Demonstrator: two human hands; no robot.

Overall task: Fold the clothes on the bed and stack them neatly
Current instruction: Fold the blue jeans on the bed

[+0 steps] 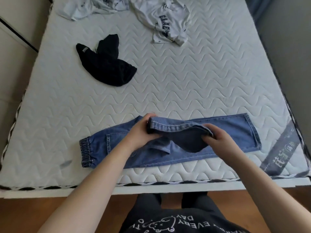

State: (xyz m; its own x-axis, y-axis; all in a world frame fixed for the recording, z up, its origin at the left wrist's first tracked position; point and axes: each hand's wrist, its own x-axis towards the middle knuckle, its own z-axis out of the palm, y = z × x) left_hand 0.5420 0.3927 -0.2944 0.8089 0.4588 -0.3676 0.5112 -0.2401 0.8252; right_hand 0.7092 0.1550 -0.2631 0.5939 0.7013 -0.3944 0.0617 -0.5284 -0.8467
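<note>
Four garments lay on the mattress (185, 84). At the far left a pale shirt (87, 7) sat crumpled, and nearer, a black garment (107, 64) in a heap. Along the near edge stretched the jeans (235, 132), elastic waistband (85, 152) to the left. The left hand (143, 132) pinched one corner of a raised leg hem, thumb on top; the right hand (217, 138) gripped the other corner, fingers curled under — the hem hung taut between them. Denim looked heavy and fairly stiff, so it would likely hold a crease; seams and hems seemed the surest holds. Far right, a white printed T-shirt (166, 22) waited unfolded.
</note>
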